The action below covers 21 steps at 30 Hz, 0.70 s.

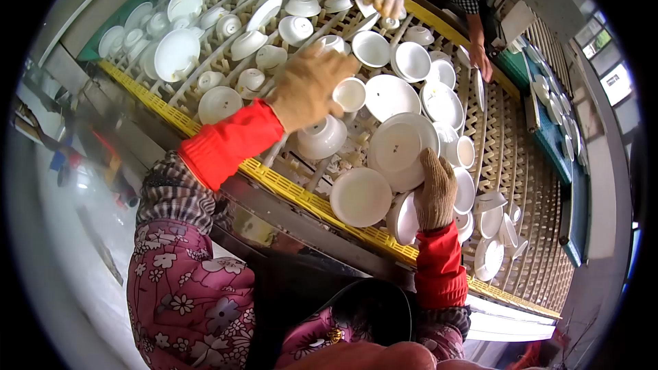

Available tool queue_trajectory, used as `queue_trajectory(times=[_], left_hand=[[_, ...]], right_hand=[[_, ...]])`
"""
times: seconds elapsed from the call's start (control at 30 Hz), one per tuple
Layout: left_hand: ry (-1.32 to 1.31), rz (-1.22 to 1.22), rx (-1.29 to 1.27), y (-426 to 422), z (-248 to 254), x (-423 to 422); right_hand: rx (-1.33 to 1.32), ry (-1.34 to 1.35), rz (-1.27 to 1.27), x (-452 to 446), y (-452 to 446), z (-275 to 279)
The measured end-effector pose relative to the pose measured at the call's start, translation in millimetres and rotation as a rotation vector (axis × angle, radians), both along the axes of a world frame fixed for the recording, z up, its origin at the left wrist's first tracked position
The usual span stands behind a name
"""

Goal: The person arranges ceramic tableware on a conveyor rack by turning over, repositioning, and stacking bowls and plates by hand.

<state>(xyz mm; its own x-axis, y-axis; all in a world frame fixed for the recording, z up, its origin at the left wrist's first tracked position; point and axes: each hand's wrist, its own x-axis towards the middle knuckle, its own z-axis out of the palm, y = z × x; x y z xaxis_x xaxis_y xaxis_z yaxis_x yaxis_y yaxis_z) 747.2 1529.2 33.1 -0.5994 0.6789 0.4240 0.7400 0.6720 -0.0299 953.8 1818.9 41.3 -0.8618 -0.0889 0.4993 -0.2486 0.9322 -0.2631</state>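
Observation:
My left hand (312, 85), in a tan knit glove and slightly blurred, is closed at the rim of a small white cup (350, 94), its open mouth facing me. Just below that hand a white bowl (322, 138) rests on the slatted conveyor. With my gloved right hand (436, 192), fingers closed at its right edge, I grip a round white plate (399, 151). The plate is tilted toward me and overlaps another white dish (361, 196). A further bowl (406, 219) is tucked beside the right wrist, partly hidden.
The conveyor (541, 233) carries many white bowls and plates, densest at the upper left. A yellow edge strip (274, 181) runs along my side. Opposite, a co-worker's gloved hand (385, 0) and bare hand (481, 62) are among dishes. Plates stand on a blue-green belt (548, 130) at right.

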Motion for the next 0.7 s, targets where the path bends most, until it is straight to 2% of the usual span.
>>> queue_trajectory(times=[0.07, 0.17, 0.3, 0.33, 0.4, 0.47, 0.53, 0.57, 0.6, 0.63, 0.7], left_hand=[[0.001, -0.084, -0.229, 30, -18, 11], [-0.102, -0.084, 0.014, 42, -23, 17], [-0.383, 0.26, -0.07, 60, -1, -9], [-0.446, 0.285, 0.054, 58, -21, -27], [-0.8, 0.252, 0.299, 47, -31, -40], [-0.553, 0.087, 0.213, 35, -50, -48], [-0.354, -0.058, 0.147, 29, -49, -46], [-0.291, -0.13, 0.119, 27, -32, -37], [-0.423, -0.132, 0.114, 34, -2, -17], [-0.471, 0.005, -0.131, 52, 15, -4], [-0.485, -0.236, -0.163, 64, -7, 12]], right_hand=[[-0.046, -0.01, 0.0, 1, -1, 2], [0.019, 0.025, -0.003, 0, 6, 1], [0.029, 0.06, -0.03, -5, 11, 28], [0.051, 0.105, -0.023, -9, 13, 34], [0.094, 0.187, -0.007, -21, 17, 46], [0.063, 0.234, -0.012, -46, 18, 50], [0.004, 0.304, 0.031, -74, 10, 58], [-0.039, 0.351, 0.08, -90, 2, 61], [-0.066, 0.337, 0.104, -106, -2, 60], [-0.092, 0.322, 0.131, -121, -7, 58], [-0.171, 0.245, 0.266, -145, -6, 37]])
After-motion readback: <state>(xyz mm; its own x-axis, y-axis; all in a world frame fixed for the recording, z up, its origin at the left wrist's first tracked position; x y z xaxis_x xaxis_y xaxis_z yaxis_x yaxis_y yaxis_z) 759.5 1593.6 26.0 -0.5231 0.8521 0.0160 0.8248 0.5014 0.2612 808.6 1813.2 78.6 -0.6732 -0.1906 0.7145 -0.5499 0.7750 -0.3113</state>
